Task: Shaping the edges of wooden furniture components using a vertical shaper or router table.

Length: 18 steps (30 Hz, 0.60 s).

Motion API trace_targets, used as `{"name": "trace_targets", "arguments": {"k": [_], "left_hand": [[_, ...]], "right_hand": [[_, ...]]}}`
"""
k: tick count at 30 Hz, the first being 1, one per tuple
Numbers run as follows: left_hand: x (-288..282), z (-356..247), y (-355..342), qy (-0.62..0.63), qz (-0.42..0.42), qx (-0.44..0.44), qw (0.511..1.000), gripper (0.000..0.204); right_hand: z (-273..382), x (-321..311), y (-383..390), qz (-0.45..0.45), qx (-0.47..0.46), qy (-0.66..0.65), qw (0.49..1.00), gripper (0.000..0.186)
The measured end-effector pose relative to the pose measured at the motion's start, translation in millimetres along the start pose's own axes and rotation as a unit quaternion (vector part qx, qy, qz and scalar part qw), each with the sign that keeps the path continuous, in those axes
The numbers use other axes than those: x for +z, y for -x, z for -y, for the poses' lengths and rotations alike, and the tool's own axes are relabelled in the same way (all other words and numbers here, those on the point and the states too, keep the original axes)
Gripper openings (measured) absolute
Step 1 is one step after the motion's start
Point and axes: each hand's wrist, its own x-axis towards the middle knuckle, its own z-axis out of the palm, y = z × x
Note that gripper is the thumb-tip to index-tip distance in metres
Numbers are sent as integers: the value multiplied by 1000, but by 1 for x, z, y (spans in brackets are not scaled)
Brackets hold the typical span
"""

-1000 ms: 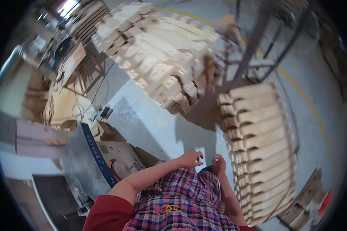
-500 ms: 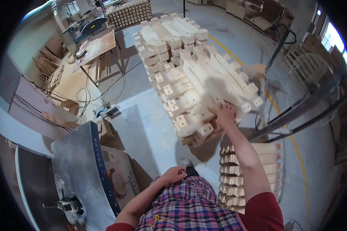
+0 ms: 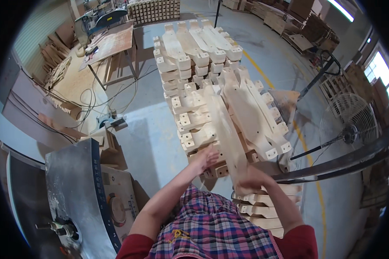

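while the right grip point(image 3: 252, 178) clasps its end, a long pale wooden plank point(image 3: 225, 134), blurred, left grip point(image 3: 206, 159) half spread, empty

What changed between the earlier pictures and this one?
The right hand, which had reached onto the stack, now holds a pale wooden piece by its near end, drawn back toward the body. The left hand moved from the apron forward to beside that piece, open. The rest of the stack and the grey machine stayed in place.
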Motion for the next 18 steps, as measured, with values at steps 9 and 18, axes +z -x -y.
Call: {"name": "trace_targets", "arguments": {"k": [9, 18], "left_hand": [[45, -15, -17, 236, -28, -15, 971, 71], [-7, -57, 83, 318, -73, 170, 930, 66]], "right_hand": [[-63, 0, 68, 126, 101, -19, 987, 45], [-7, -12, 8, 251, 56, -147, 955, 44]]}}
